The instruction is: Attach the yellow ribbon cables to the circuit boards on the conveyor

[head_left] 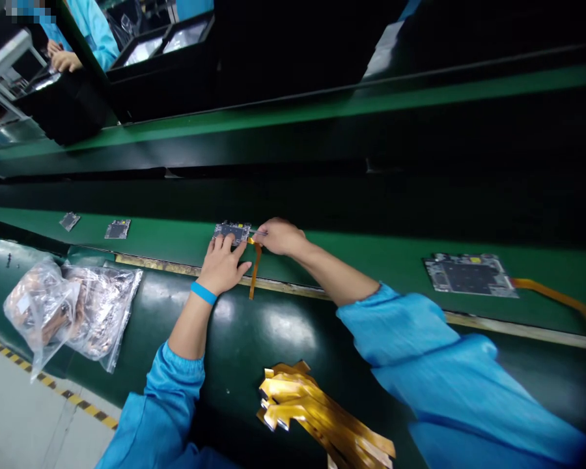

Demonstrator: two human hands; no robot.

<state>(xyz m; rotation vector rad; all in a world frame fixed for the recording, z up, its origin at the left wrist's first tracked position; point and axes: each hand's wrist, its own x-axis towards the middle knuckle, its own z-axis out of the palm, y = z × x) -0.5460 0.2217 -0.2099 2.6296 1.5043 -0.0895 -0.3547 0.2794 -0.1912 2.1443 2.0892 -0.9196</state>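
Note:
My left hand [223, 266], with a blue band at the wrist, rests with fingers spread on the lower edge of a circuit board [232, 231]. The board lies flat on the green strip. At its right edge my right hand [280, 236] is closed in a pinch around thin metal tweezers [260, 232], whose tips point at the board. Beneath the tweezers an orange flex cable [255, 270] runs from the board's right corner down over the strip's edge. Whether the cable is joined to the board is too small to tell.
Gold flex cables [317, 410] lie piled on the near bench. Plastic bags [97, 312] sit at left. Two loose boards [118, 228] [69, 221] lie leftward; another board [471, 275] with an orange cable [561, 296] lies right. Across the line, a co-worker's hands [66, 60] are near black trays [161, 71].

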